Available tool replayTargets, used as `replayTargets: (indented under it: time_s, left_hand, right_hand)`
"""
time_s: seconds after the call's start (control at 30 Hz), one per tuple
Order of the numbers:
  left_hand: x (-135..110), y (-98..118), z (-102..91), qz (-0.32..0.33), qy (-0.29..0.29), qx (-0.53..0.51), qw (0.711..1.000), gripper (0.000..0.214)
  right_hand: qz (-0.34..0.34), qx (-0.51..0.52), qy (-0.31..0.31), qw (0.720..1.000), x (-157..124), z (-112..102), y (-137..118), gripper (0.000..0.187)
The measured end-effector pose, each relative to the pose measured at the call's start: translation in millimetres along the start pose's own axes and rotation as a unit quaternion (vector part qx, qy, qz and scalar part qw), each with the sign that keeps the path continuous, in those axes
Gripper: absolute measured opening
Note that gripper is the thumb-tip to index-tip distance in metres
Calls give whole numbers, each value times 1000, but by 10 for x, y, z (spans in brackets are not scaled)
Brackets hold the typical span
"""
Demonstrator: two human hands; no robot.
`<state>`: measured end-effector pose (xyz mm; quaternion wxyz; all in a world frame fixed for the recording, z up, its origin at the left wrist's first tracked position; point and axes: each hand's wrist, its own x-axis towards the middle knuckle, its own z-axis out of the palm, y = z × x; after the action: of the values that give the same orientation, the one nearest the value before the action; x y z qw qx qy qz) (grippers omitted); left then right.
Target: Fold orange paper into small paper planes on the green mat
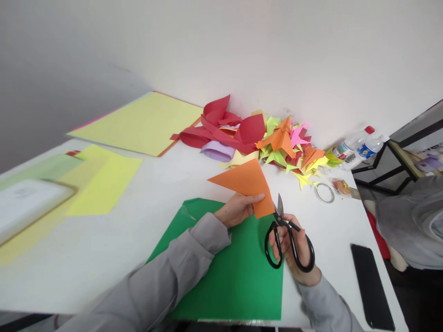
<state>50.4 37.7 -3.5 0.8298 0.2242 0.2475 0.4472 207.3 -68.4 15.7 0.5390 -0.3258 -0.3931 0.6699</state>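
Pinched between the thumb and fingers of the left hand (238, 208), a folded piece of orange paper (247, 179) is held up, its long point aimed away to the left. The right hand (286, 240) grasps black-handled scissors (282, 222), fingers and thumb through the loops; their blades stand parted at the orange paper's right edge, though I cannot tell whether they bite into it.

Directly beneath both hands lies a green sheet (249, 276) on the white table (166, 184). Right of the scissors hand, near the table's edge, a black phone (372, 286) lies flat. Beyond that hand, to the right, sits a roll of tape (324, 185).

Well left of the holding hand, bright yellow paper (104, 184) lies beside a white device (26, 200). Past the orange paper, a heap of multicoloured pointed paper shapes (282, 138) adjoins curled red paper (221, 122) and a purple loop (217, 151). Farther off, two bottles (360, 147) lean rightward, and a large pale-yellow sheet (141, 122) lies far left, near the wall (221, 50).
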Motion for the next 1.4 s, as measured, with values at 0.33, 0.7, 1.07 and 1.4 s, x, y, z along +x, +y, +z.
replayTargets:
  time_s: [0.33,0.7,1.07,1.4]
  left_hand:
    - [-48,-13,58,-24,-15,11,1000,26]
    - [-66,-3,94,-20,-12,11,1000,26]
    - [-40,-13,58,-18,-3,1,1000,27]
    - [-38,63,98,-8,41,-7,999,23]
  right_hand:
    - [9,-35,0,999,9,24,-7,52]
    - [-2,-40,15,999,0,16,11,55]
    - [-1,-51,14,999,3,1,-9,59]
    - [-10,-98,2,995,-19,-16,-19,59]
